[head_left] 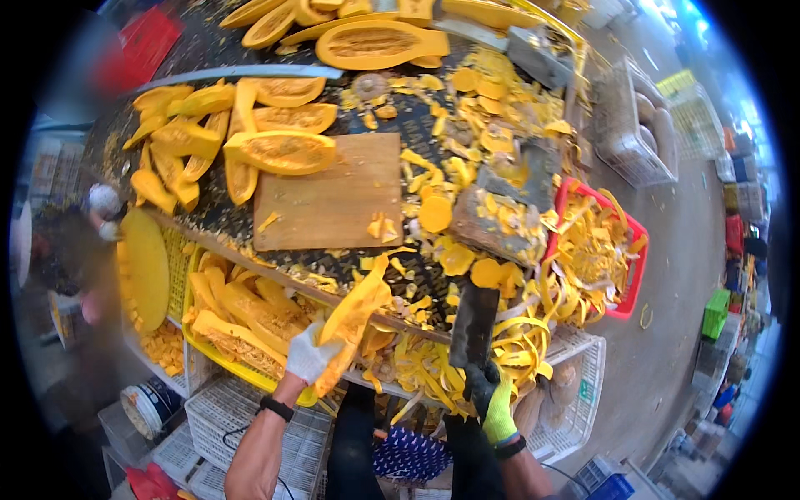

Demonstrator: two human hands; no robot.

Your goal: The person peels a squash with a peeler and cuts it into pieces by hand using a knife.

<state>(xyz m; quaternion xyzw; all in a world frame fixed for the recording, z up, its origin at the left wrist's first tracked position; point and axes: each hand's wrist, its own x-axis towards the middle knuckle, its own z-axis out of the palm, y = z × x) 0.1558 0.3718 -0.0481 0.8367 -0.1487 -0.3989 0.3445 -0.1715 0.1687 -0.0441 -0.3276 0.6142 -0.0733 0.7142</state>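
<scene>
My left hand [312, 353], in a white glove, grips a long peeled piece of orange squash [360, 310] tilted up at the table's near edge. My right hand [493, 400], in a yellow-green and black glove, is closed on a cleaver [475, 321] whose broad dark blade points away from me. Just beyond the squash piece lies a wooden cutting board [329, 200]. A halved squash [282, 153] with its seed hollow showing rests across the board's far left corner. Below my left hand's side, a yellow crate [197, 337] holds several peeled squash pieces.
More squash halves [379, 45] lie at the table's far side. Peelings and round end slices [436, 213] litter the right, around a stone block [492, 223]. A red basket [640, 242] of peelings stands at the right edge. White crates [596, 387] sit below.
</scene>
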